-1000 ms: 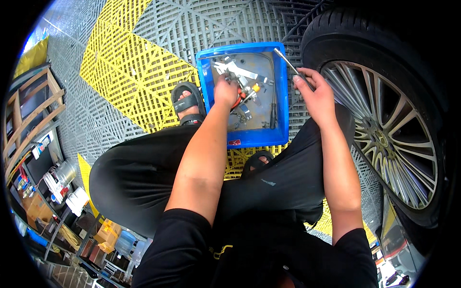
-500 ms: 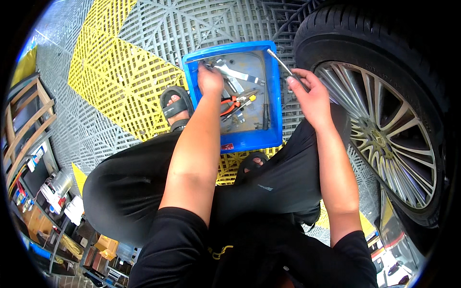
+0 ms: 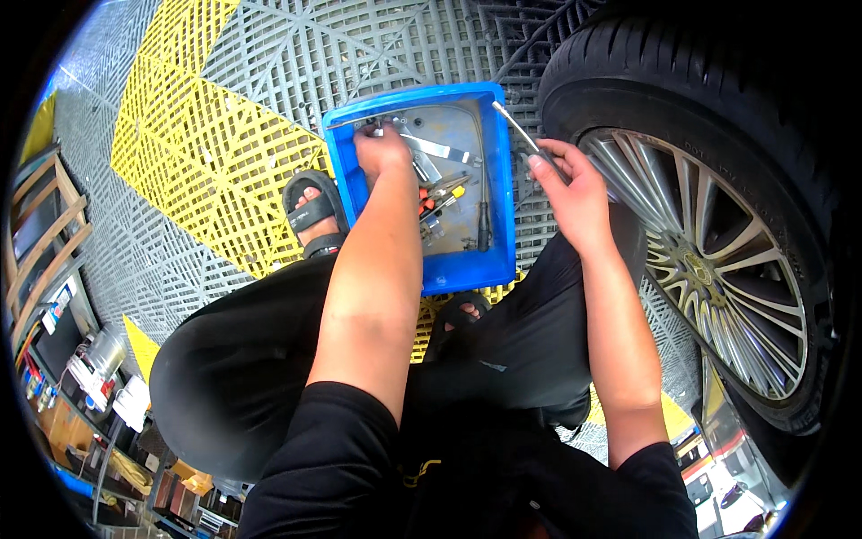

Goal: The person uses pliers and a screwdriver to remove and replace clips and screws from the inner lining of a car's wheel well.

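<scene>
Has a big wheel (image 3: 699, 262) at right side and a bin (image 3: 506, 207) in front, partly hidden behind left forearm (image 3: 370, 278). Reaches into bin with left grip (image 3: 384, 154), curled; cannot tell if holding something. Has right grip (image 3: 575, 186) closed around tool (image 3: 515, 126), pointing toward bin's far right corner.

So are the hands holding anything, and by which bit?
The right hand holds a tool by its dark handle. The left hand is in the bin; its hold can't be told.
</scene>
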Tool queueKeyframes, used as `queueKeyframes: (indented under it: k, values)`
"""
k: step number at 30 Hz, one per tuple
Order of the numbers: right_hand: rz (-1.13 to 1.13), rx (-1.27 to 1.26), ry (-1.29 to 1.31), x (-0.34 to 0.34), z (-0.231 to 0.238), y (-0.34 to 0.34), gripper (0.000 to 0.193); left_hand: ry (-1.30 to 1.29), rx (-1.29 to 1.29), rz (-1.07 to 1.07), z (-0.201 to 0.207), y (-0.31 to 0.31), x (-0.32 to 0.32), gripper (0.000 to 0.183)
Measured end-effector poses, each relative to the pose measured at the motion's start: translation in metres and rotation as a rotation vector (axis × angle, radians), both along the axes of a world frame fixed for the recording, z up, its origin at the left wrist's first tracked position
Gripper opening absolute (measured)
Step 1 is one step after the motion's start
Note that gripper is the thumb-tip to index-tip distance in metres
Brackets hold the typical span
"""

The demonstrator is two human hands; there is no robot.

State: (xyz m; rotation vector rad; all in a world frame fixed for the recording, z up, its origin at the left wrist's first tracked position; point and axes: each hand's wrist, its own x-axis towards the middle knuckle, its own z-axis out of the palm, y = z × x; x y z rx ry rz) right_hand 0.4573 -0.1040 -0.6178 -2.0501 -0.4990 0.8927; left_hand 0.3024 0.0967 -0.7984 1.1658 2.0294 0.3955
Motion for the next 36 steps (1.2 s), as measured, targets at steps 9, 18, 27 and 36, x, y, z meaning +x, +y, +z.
queueKeyframes:
  k: [9,18,27,36]
  values:
    - [-0.009,0.001,0.037,0.000,-0.002,0.000,0.038,0.051,-0.016,-0.246,0.014,-0.011,-0.013,0.042]
    - [0.106,0.021,-0.122,-0.008,-0.005,-0.001,0.041,-0.550,-0.022,-0.131,0.059,-0.039,-0.013,0.024]
    - [0.091,0.088,-0.159,-0.016,0.008,-0.004,0.040,-1.301,-0.497,0.108,0.143,-0.054,0.034,0.033]
    - [0.197,0.036,-0.148,-0.010,0.030,-0.006,0.037,-1.124,-0.477,-0.012,0.149,-0.040,0.020,0.036]
